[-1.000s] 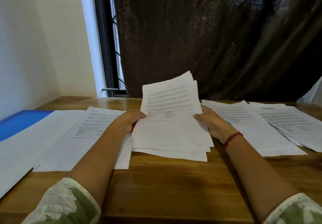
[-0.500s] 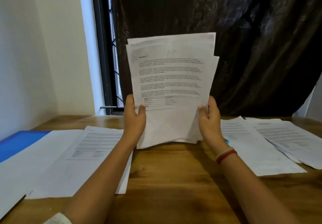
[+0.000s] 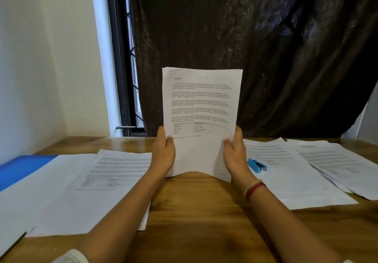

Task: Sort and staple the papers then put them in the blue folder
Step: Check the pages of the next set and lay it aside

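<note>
Looks like a plain room at home, used for paperwork. Shows a wooden table [image 3: 194, 211] strewn with printed sheets [image 3: 92, 181] and a stapler [image 3: 257, 165], beside a barred window [image 3: 131, 78] and dark curtain [image 3: 266, 48].

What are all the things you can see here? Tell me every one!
held papers: one stack, white with print, upright in the middle
left papers: several sheets, white, flat on the table's left, partly over the folder
right papers: several overlapping sheets, white, flat on the table's right
stapler: one, blue, lying on the right papers
folder: one, blue, far left, mostly covered
table: one, brown wood, under everything
curtain: one, dark brown, behind the table
window: one, black frame, left of the curtain
wall: white, left side
bracelet: one, red, on the right wrist
left hand: one, grips the held papers' left edge
right hand: one, grips their right edge
</note>
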Demonstrator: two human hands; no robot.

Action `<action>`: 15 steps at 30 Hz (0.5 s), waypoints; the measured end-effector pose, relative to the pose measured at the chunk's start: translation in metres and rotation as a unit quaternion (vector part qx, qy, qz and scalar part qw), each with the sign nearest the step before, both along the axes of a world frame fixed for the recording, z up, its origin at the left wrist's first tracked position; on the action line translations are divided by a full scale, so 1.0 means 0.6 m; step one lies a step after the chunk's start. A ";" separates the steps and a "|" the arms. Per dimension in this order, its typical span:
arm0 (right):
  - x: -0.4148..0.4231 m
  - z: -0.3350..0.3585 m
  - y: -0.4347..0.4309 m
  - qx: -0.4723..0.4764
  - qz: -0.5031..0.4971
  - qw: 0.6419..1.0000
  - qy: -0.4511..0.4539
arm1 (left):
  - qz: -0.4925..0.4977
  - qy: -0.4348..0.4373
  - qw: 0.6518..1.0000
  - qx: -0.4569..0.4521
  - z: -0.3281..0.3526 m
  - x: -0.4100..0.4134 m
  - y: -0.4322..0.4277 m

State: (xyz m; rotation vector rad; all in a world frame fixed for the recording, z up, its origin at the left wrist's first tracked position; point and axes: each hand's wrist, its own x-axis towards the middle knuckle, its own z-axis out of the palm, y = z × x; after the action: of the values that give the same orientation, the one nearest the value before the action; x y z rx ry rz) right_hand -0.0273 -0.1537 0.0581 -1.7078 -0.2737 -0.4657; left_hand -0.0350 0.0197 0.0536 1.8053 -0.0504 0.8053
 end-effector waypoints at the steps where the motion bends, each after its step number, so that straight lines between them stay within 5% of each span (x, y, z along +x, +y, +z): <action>1: -0.001 0.002 -0.001 0.009 -0.006 1.000 0.000 | 0.001 -0.003 1.000 0.000 0.002 -0.001 0.000; 15: 0.001 0.016 -0.018 -0.001 -0.008 0.997 0.079 | -0.015 0.061 0.993 -0.096 0.007 -0.001 0.014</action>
State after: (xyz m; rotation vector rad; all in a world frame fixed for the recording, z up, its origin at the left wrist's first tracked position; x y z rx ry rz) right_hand -0.0266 -0.1644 0.0675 -1.7387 -0.1469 -0.3399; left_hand -0.0359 0.0283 0.0576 1.6634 0.0775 0.6548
